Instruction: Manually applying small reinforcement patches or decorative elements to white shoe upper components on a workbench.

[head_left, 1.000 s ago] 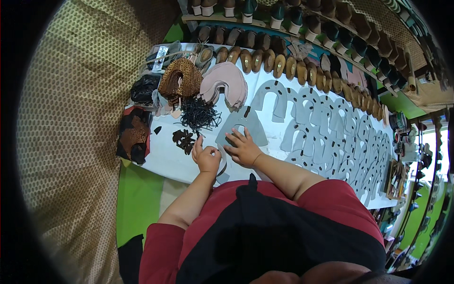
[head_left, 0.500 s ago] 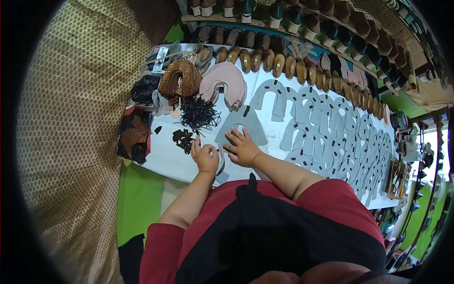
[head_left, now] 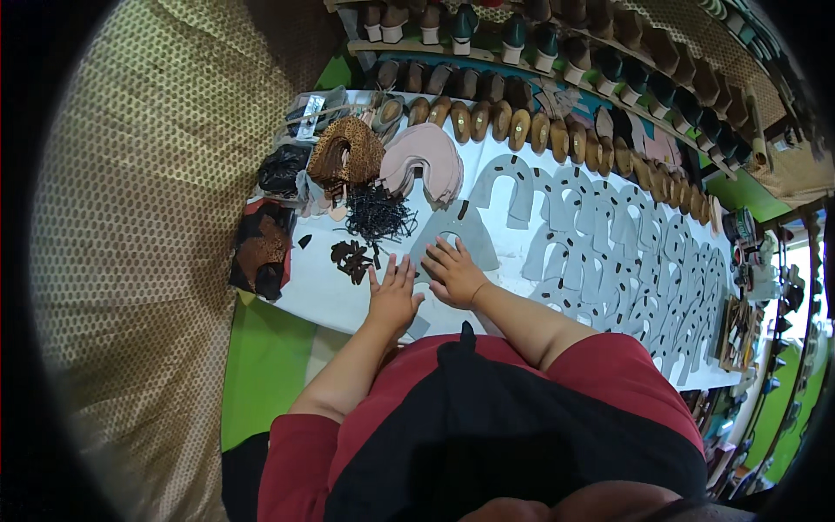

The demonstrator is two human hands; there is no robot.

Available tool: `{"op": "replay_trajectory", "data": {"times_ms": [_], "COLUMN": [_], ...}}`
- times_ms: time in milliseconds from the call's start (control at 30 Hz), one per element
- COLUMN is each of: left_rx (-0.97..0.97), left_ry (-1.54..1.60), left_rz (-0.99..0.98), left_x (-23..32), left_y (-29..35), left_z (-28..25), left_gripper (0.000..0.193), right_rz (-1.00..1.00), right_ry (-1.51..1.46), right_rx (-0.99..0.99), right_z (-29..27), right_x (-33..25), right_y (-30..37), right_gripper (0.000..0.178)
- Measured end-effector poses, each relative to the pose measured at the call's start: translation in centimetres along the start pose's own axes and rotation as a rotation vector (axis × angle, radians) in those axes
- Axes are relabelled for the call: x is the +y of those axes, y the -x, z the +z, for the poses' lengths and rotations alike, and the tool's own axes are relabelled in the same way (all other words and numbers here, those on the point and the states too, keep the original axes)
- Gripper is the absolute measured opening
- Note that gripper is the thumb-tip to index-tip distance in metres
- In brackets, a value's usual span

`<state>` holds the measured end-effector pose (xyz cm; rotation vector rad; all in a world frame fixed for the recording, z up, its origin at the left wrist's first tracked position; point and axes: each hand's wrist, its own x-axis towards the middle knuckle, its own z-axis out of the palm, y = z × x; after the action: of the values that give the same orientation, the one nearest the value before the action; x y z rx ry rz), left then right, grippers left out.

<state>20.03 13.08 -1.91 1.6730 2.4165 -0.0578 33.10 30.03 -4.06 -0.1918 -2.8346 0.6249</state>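
Both my hands lie flat over grey U-shaped shoe-upper pieces [head_left: 474,230] at the front of the table. My left hand [head_left: 393,297] is stretched out with its fingers apart and nothing visible in it. One grey end [head_left: 419,327] of a piece shows below that hand. Fingers spread, my right hand [head_left: 454,274] rests on the grey material. A small dark tab [head_left: 463,210] sits at the top of the curve. Left of my left hand is a small pile of dark brown tabs [head_left: 350,261], with a heap of thin black strips [head_left: 380,213] behind it.
Many grey U-shaped pieces with dark tabs [head_left: 578,204] cover the table's right side. Leopard-print pieces [head_left: 344,152] and pink pieces [head_left: 426,152] are stacked at the back left. Wooden shoe lasts [head_left: 520,130] line the far edge, below shelved shoes [head_left: 513,36].
My left hand has gone from a thumb-and-finger pinch to flat, spread fingers. My right hand stays on the grey material. The whole view has shifted slightly.
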Motion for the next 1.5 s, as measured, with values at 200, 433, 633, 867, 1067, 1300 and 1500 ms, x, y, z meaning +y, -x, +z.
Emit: {"op": "replay_trajectory", "data": {"times_ms": [200, 433, 633, 867, 1067, 1300, 1500], "left_rx": [-0.097, -0.030, 0.097, 0.119, 0.091, 0.151, 0.192], "left_ry": [0.024, 0.087, 0.091, 0.108, 0.140, 0.134, 0.148], "left_rz": [0.061, 0.030, -0.254, -0.089, 0.002, 0.042, 0.077], "left_x": [-1.2, -4.1, -14.3, -21.9, -21.8, -22.1, -22.4], "left_y": [0.4, 2.1, 5.0, 7.7, 7.2, 7.7, 7.7], "left_z": [0.1, -0.9, -0.4, 1.5, 0.6, 1.0, 1.4], "left_gripper": [0.083, 0.089, 0.094, 0.091, 0.090, 0.083, 0.079], "right_rz": [0.008, 0.079, 0.208, 0.336, 0.492, 0.276, 0.124], "right_ry": [0.046, 0.097, 0.231, 0.194, 0.296, 0.317, 0.299], "right_rx": [0.014, -0.029, 0.050, 0.143, 0.126, 0.235, 0.144], "right_z": [0.2, 0.8, 1.1, 5.2, 7.2, 7.1, 7.3], "right_x": [-0.2, -0.4, -1.4, -10.6, -14.3, -14.7, -16.1], "right_y": [0.1, -0.1, 0.4, -0.2, -1.9, 0.6, 2.3], "right_gripper": [0.061, 0.063, 0.059, 0.057, 0.042, 0.027, 0.043]}}
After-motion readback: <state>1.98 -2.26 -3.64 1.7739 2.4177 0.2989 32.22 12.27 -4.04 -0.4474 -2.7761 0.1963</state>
